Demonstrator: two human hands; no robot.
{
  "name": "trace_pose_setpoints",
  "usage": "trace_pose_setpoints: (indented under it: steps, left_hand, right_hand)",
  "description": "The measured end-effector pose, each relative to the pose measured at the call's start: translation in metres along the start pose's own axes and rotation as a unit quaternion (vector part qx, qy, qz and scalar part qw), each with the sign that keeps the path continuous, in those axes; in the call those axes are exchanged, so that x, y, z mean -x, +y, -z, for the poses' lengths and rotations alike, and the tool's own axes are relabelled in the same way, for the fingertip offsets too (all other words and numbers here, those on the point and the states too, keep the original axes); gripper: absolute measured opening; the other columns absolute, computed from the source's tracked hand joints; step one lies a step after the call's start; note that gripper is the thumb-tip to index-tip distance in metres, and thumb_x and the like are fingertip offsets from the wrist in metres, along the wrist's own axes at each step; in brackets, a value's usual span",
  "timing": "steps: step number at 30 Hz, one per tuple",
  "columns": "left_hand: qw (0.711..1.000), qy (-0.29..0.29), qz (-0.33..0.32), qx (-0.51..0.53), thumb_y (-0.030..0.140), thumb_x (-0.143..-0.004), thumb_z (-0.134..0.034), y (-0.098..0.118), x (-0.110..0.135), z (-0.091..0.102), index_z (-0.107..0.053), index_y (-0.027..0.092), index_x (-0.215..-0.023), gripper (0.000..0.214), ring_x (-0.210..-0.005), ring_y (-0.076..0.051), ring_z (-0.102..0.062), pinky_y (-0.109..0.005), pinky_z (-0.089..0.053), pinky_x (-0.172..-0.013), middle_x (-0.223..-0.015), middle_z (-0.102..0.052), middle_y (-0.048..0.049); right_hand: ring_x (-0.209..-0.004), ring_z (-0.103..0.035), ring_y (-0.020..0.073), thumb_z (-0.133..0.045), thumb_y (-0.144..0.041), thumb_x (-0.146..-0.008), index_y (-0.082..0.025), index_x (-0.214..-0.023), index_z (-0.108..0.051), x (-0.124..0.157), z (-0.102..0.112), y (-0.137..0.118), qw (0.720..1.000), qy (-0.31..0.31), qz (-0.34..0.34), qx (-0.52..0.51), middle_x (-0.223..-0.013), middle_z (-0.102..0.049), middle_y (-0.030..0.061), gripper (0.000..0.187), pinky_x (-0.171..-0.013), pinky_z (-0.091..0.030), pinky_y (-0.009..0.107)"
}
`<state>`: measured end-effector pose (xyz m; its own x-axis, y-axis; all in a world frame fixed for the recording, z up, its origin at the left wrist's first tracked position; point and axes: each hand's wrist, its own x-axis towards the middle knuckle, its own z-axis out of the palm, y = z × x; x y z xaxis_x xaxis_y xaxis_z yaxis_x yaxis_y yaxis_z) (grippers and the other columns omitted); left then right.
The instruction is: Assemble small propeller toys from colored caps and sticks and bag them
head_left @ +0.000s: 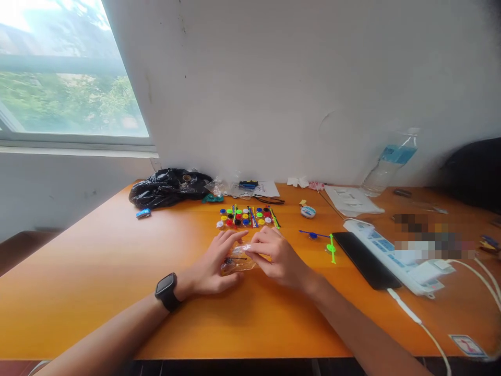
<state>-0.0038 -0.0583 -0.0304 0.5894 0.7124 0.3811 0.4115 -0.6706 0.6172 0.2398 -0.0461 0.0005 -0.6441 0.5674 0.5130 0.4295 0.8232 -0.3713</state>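
Two-handed grip on clear bag (pixel 236 260)

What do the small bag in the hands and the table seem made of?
The small bag: thin clear plastic film, glossy; it crinkles and dark pieces show through. The table: smooth orange top with a soft sheen, probably laminate or varnished wood; cannot tell which.

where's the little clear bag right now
Head view, centre: the small clear bag rests on the orange table, held between the left hand and right hand, just nearer than the coloured caps.
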Motion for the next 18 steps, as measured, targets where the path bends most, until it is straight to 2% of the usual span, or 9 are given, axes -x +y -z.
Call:
trace_pose_setpoints:
  steps: [6,9,11,13,15,16,18]
  left_hand:
    - [1.0,-0.002,0.009,0.009,0.043,-0.092,-0.071,0.004,-0.001,0.001,-0.033,0.029,-0.161,0.08,-0.138,-0.036,-0.045,-0.058,-0.038,-0.12,-0.15,-0.047,-0.0134]
    - [1.0,0.002,0.001,0.004,0.051,-0.091,-0.074,0.003,-0.003,0.004,-0.035,0.028,-0.161,0.084,-0.141,-0.037,-0.044,-0.059,-0.04,-0.12,-0.153,-0.047,-0.0141]
    - [0.999,0.036,-0.015,0.003,0.051,-0.091,-0.075,0.011,-0.003,0.012,-0.039,0.028,-0.159,0.081,-0.143,-0.038,-0.043,-0.061,-0.038,-0.122,-0.155,-0.047,-0.0141]
    - [0.996,0.087,-0.027,0.014,0.043,-0.095,-0.072,0.031,0.0,0.025,-0.046,0.029,-0.156,0.068,-0.144,-0.037,-0.045,-0.06,-0.037,-0.123,-0.155,-0.05,-0.0114]
    - [0.991,0.126,-0.023,0.034,0.035,-0.1,-0.066,0.063,0.011,0.039,-0.051,0.035,-0.152,0.054,-0.141,-0.033,-0.051,-0.056,-0.043,-0.122,-0.151,-0.057,-0.0052]
    - [0.991,0.123,-0.019,0.051,0.035,-0.102,-0.063,0.082,0.02,0.045,-0.053,0.037,-0.151,0.05,-0.141,-0.033,-0.052,-0.055,-0.046,-0.12,-0.149,-0.059,-0.0027]
    - [0.99,0.09,-0.051,0.094,0.043,-0.101,-0.063,0.119,0.042,0.051,-0.054,0.041,-0.151,0.051,-0.138,-0.034,-0.056,-0.051,-0.054,-0.113,-0.141,-0.066,0.0011]
  right_hand:
    - [-0.091,-0.051,0.0232,-0.059,-0.029,-0.105,-0.03,-0.097,-0.08,-0.002,-0.012,0.002,0.993,-0.031,0.012,0.112,-0.085,-0.065,0.0039,0.022,-0.085,-0.035,0.041]
    - [-0.091,-0.054,0.0226,-0.062,-0.033,-0.103,-0.028,-0.095,-0.079,-0.002,-0.004,0.001,0.994,-0.048,-0.018,0.096,-0.088,-0.065,0.0041,0.02,-0.087,-0.038,0.041]
    - [-0.091,-0.057,0.0214,-0.061,-0.031,-0.103,-0.026,-0.097,-0.078,0.001,0.01,0.003,0.996,-0.056,-0.036,0.065,-0.09,-0.067,0.0043,0.019,-0.088,-0.041,0.039]
    - [-0.089,-0.061,0.0201,-0.059,-0.03,-0.104,-0.025,-0.101,-0.077,0.008,0.032,0.012,0.995,-0.058,-0.071,0.042,-0.092,-0.069,0.004,0.019,-0.086,-0.044,0.037]
    - [-0.089,-0.065,0.0206,-0.056,-0.032,-0.105,-0.025,-0.102,-0.076,0.02,0.06,0.027,0.987,-0.045,-0.14,0.063,-0.096,-0.072,0.004,0.021,-0.083,-0.047,0.035]
    - [-0.089,-0.066,0.0212,-0.056,-0.033,-0.104,-0.026,-0.105,-0.075,0.028,0.074,0.037,0.98,-0.035,-0.174,0.094,-0.099,-0.073,0.0044,0.021,-0.081,-0.048,0.035]
    - [-0.094,-0.068,0.0238,-0.057,-0.032,-0.101,-0.024,-0.11,-0.075,0.045,0.098,0.061,0.955,-0.022,-0.241,0.172,-0.109,-0.074,0.0062,0.021,-0.081,-0.049,0.036]
